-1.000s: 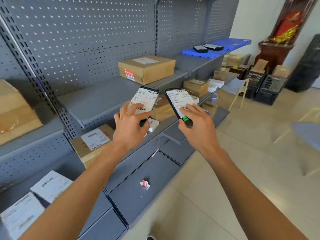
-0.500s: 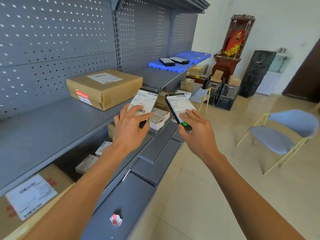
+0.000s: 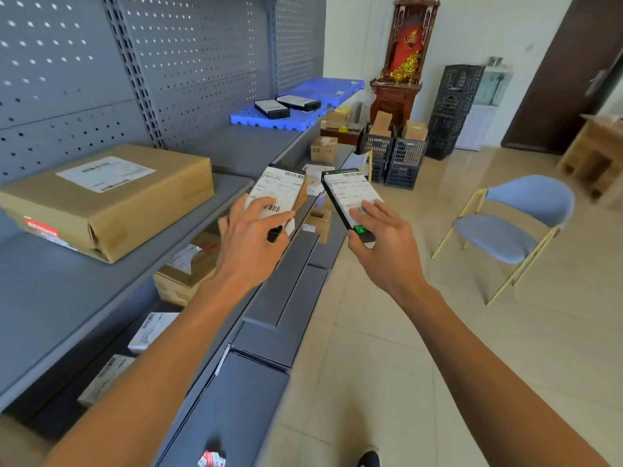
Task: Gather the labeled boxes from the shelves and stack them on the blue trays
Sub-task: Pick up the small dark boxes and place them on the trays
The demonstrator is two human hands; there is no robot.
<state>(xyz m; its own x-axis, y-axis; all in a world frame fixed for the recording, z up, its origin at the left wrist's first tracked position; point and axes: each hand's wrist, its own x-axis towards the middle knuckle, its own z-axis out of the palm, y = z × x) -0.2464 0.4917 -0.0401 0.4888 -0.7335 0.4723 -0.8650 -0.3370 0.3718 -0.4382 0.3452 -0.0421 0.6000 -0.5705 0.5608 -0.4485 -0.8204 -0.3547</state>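
Beside the grey shelving (image 3: 111,298), facing the blue trays (image 3: 303,106) lying well ahead on the upper shelf and already bearing two dark boxes (image 3: 286,105). Carrying one slim labeled box per hand, long axes pointing toward the trays. Gripping the left box (image 3: 281,190) with the left hand (image 3: 249,244), fingers curled across its label; gripping the right box (image 3: 350,197) with the right hand (image 3: 384,241), fingers spread over the label. Left hand lying slightly nearer the trays.
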